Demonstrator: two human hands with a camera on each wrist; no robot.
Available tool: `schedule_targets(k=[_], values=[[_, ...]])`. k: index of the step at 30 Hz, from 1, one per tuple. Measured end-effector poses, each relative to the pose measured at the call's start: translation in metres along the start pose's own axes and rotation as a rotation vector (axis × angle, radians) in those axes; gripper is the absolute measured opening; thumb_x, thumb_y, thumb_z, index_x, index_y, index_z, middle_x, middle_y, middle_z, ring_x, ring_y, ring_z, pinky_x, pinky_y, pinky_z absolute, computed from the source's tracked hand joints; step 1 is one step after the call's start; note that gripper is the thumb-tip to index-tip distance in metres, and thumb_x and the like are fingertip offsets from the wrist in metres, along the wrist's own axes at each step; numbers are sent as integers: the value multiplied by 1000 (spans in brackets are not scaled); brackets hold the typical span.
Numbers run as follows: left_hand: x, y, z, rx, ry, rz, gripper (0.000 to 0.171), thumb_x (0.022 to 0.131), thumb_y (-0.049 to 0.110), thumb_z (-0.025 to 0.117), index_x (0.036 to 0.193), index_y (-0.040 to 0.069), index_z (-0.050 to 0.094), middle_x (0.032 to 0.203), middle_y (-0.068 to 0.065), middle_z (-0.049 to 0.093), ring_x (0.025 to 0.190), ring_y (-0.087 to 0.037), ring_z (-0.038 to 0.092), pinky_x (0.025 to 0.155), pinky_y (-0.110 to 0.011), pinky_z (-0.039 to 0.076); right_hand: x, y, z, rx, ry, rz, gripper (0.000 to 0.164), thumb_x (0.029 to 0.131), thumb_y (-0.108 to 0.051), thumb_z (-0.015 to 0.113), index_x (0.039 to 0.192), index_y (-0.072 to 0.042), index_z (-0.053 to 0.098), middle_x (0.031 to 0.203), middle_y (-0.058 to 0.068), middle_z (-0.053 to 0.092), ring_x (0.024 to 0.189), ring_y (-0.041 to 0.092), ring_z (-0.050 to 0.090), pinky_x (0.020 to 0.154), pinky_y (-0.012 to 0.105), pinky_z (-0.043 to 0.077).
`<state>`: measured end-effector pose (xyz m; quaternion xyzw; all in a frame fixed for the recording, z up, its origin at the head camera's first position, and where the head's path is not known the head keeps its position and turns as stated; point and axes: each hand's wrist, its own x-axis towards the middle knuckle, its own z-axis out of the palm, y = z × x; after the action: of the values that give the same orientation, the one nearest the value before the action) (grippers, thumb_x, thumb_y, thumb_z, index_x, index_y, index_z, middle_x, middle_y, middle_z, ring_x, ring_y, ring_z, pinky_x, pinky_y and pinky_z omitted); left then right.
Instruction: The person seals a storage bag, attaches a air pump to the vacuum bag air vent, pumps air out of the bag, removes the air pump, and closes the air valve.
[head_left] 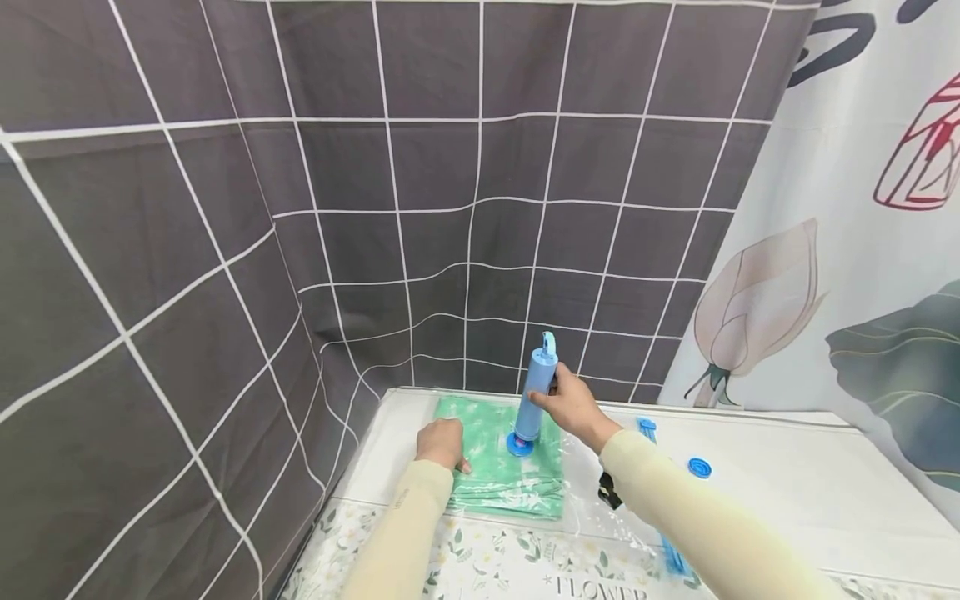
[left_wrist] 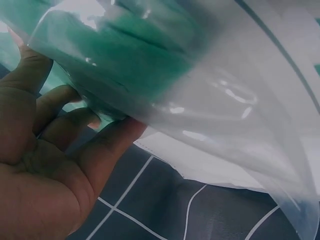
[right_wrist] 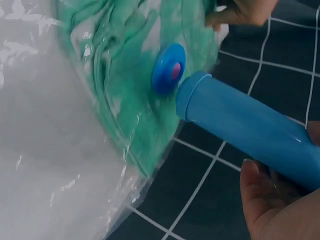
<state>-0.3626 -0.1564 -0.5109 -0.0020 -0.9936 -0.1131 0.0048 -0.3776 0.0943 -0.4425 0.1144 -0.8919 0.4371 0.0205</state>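
Observation:
A clear plastic vacuum storage bag [right_wrist: 45, 125] with folded green-and-white cloth [head_left: 487, 479] inside lies on the table. My left hand [head_left: 441, 443] grips the bag at its left side; in the left wrist view the fingers [left_wrist: 112, 145] curl at the plastic edge. My right hand [head_left: 573, 408] holds a light blue hand pump [head_left: 536, 396] by its barrel, tilted, handle up. Below the pump's lower end sits the round blue valve [right_wrist: 161, 70] with a pink centre. The right wrist view shows a small gap between pump and valve.
A round blue cap [head_left: 699, 467] lies right of the bag. A blue strip [head_left: 673, 554] runs partly under the right sleeve. Behind and left of the white table [head_left: 787, 475] hangs a dark gridded cloth [head_left: 510, 158].

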Motion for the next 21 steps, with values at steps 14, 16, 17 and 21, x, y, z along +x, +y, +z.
schedule_targets(k=[14,16,17,21], values=[[4,3,0,2,-1,23,54,58,32,103,98,2,83,95,-16,85,89,-35,79,92,-55,70,-4,2,12,-46,14,-19,61,106,-23,79,151,7,51,141,34,73,129,48,75,112,61,64],[5,4,0,6,-1,24,55,58,32,103,99,2,84,96,-16,85,89,-35,80,92,-54,70,-3,3,12,-60,20,-23,64,105,-24,81,153,6,50,142,33,73,131,48,75,113,61,64],[6,5,0,9,-2,23,55,59,33,103,100,2,84,98,-16,86,90,-35,80,93,-54,70,-3,3,11,-68,24,-25,65,104,-24,82,153,6,50,141,33,74,131,49,75,112,61,64],[9,12,-4,7,-5,16,57,60,32,104,103,1,84,103,-17,86,93,-35,81,96,-53,70,1,5,7,-106,50,-31,69,101,-25,85,152,7,51,137,33,75,126,49,77,108,61,66]])
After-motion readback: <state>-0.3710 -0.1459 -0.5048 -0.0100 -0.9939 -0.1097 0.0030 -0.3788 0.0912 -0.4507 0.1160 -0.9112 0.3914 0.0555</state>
